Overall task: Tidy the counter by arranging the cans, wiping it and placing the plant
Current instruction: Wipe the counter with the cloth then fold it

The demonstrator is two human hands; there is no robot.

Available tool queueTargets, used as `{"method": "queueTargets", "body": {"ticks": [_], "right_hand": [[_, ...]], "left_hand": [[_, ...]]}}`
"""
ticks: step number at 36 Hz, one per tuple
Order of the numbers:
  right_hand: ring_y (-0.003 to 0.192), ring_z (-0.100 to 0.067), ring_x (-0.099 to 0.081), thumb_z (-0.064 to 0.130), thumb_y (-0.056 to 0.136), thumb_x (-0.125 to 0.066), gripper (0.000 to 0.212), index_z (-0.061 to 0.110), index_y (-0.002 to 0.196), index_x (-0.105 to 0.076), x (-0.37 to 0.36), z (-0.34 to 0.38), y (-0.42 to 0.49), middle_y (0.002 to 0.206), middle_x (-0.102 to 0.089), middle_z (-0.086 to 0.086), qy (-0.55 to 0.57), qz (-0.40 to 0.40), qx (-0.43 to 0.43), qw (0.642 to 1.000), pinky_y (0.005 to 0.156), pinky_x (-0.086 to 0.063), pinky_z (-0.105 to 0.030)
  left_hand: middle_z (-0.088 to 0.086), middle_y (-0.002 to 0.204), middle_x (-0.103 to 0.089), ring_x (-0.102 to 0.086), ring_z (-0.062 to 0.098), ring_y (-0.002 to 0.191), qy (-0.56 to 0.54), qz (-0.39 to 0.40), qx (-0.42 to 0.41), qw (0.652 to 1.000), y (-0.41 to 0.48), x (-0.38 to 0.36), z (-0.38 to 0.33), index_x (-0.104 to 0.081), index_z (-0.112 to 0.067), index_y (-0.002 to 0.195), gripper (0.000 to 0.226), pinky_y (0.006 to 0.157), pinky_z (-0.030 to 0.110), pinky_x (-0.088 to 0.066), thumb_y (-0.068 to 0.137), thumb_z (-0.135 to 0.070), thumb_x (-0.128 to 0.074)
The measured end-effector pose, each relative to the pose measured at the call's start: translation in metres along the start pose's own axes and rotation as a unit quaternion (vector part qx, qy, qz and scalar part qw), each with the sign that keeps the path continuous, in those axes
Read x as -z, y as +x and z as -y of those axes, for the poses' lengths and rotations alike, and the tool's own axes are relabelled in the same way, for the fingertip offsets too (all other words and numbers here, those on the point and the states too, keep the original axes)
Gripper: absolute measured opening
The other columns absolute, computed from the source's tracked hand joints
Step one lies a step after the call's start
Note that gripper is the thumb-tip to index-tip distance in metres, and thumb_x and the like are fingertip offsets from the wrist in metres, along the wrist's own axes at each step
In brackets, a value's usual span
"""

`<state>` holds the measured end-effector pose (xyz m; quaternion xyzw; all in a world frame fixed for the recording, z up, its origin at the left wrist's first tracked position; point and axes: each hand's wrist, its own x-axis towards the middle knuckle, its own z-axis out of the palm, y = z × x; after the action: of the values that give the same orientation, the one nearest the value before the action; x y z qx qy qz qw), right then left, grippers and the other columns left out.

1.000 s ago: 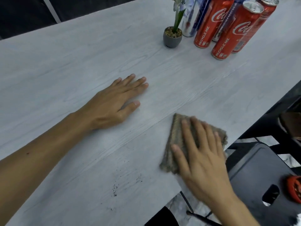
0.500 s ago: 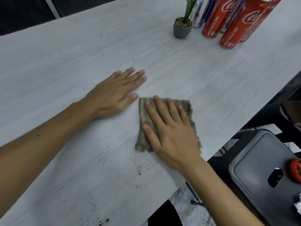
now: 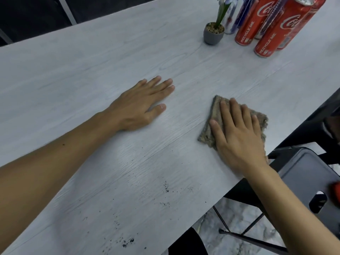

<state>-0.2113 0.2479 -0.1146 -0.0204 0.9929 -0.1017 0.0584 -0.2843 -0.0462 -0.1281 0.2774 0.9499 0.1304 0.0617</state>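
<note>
My right hand (image 3: pixel 237 133) lies flat, fingers straight, pressing a folded grey-brown cloth (image 3: pixel 211 124) onto the pale wood-grain counter (image 3: pixel 92 70) near its right edge. My left hand (image 3: pixel 141 105) rests flat on the counter, palm down, well left of the cloth. At the far right stand several cans: two red cola cans (image 3: pixel 276 32) in front, with blue and silver cans (image 3: pixel 232 17) behind. A small plant in a grey pot (image 3: pixel 213 34) stands just left of the cans. Dark crumbs (image 3: pixel 165 188) speckle the near part of the counter.
A dark metal stool (image 3: pixel 303 179) with a hole in its seat stands off the counter's right edge, with a red object (image 3: pixel 335 190) on it. A dark wall lies behind the counter at the top left.
My right hand has slid the cloth to the right, away from my left hand and toward the counter's edge, after sweeping left half a second before. My left hand stays flat in place.
</note>
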Motion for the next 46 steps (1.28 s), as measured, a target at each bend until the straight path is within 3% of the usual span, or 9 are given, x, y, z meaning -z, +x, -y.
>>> {"method": "queueTargets", "body": {"ticks": [9,22,31,38,42,46], "right_hand": [[0.158,-0.023,0.003,0.058,0.105,-0.014,0.066,0.027,0.163,-0.008,-0.017,0.062,0.010,0.171,0.000,0.001,-0.006,-0.012,0.107,0.994,0.126,0.002,-0.045],[0.157,-0.025,0.006,0.056,0.106,-0.017,0.065,0.026,0.163,-0.008,-0.025,0.101,0.001,0.171,0.001,0.000,0.010,0.006,0.127,0.992,0.126,0.004,-0.046],[0.158,-0.023,-0.003,0.048,0.108,-0.024,0.059,0.025,0.162,-0.020,-0.044,0.125,-0.090,0.170,-0.010,0.001,0.035,0.012,0.229,0.973,0.126,-0.010,-0.047],[0.158,-0.016,0.002,0.047,0.106,-0.021,0.059,0.031,0.162,-0.011,-0.031,0.061,-0.134,0.170,-0.005,0.007,0.012,0.028,0.185,0.982,0.127,-0.007,-0.046],[0.155,-0.013,0.016,0.054,0.105,-0.011,0.061,0.036,0.161,0.004,-0.018,0.037,-0.101,0.169,0.012,0.010,0.008,0.039,0.115,0.993,0.127,0.004,-0.044],[0.156,-0.017,0.014,0.060,0.104,-0.009,0.064,0.035,0.161,0.006,-0.016,0.042,-0.053,0.170,0.013,0.008,0.003,0.023,0.080,0.997,0.127,0.004,-0.045]], "left_hand": [[-0.016,0.170,-0.002,0.006,0.005,0.156,-0.011,-0.007,0.001,1.000,0.000,0.003,-0.005,-0.010,-0.032,0.163,0.061,0.128,0.041,-0.007,0.106,-0.049,-0.023],[-0.019,0.169,0.000,0.008,0.002,0.155,-0.019,-0.006,0.064,0.998,-0.077,0.015,0.017,-0.009,-0.036,0.162,0.057,0.128,0.041,-0.003,0.108,-0.046,-0.022],[-0.017,0.170,-0.002,0.007,0.004,0.156,-0.009,-0.014,0.054,0.998,-0.083,0.009,0.023,-0.010,-0.035,0.162,0.058,0.128,0.040,-0.003,0.107,-0.047,-0.020],[-0.019,0.169,-0.003,0.004,0.003,0.156,-0.009,-0.019,0.055,0.998,-0.084,0.007,0.023,-0.011,-0.037,0.162,0.058,0.128,0.040,-0.005,0.106,-0.049,-0.021],[-0.020,0.169,-0.002,0.004,0.003,0.156,-0.004,-0.020,0.054,0.998,-0.085,0.006,0.024,-0.010,-0.037,0.162,0.058,0.128,0.039,-0.005,0.106,-0.050,-0.019],[-0.019,0.169,-0.002,0.003,0.004,0.156,-0.002,-0.021,0.054,0.998,-0.084,0.006,0.024,-0.010,-0.037,0.162,0.057,0.128,0.039,-0.005,0.107,-0.049,-0.021]]}}
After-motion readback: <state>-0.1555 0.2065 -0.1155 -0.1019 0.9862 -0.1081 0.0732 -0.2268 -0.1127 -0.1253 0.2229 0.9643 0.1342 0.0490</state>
